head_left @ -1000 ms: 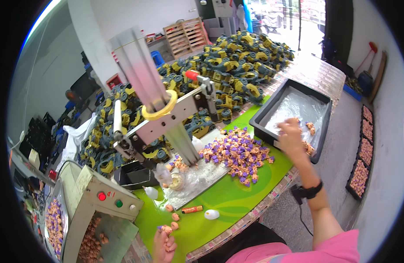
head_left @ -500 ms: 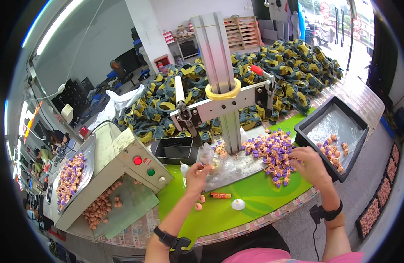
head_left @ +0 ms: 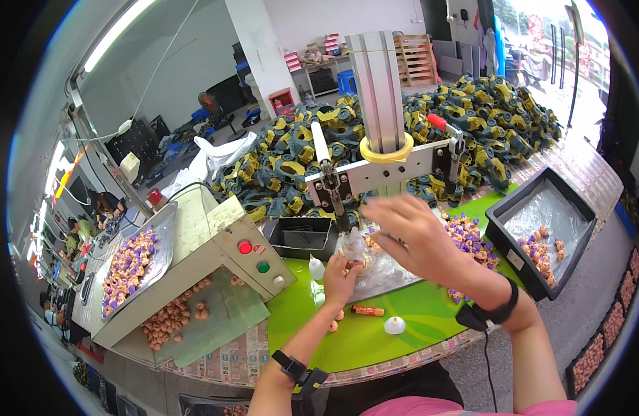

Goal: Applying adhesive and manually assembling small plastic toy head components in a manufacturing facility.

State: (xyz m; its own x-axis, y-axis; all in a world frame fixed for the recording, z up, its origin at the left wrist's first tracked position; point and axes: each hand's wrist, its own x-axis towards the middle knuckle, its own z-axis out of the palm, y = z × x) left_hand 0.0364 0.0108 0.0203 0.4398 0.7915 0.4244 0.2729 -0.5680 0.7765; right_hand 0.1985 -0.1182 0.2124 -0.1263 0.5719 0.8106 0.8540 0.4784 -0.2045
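My left hand is closed on a small peach-coloured piece, below the tip of the left toggle clamp. My right hand is raised in front of the metal post, its fingers stretched out and slightly blurred, beside that clamp. I see nothing held in it. Behind my right forearm lies a pile of small peach-and-purple pieces, partly covered. Clear plastic film spreads between the hands. On the green mat are an orange tube and a white nozzle cap.
A white squeeze bottle and a black box stand left of the clamp. A machine with red and green buttons is at left. A black tray with peach pieces sits right. Green-yellow toy cars are heaped behind.
My right hand has moved from the pile of pieces leftward and up to the clamp. My left hand stays below the clamp. The whole view has shifted a little.
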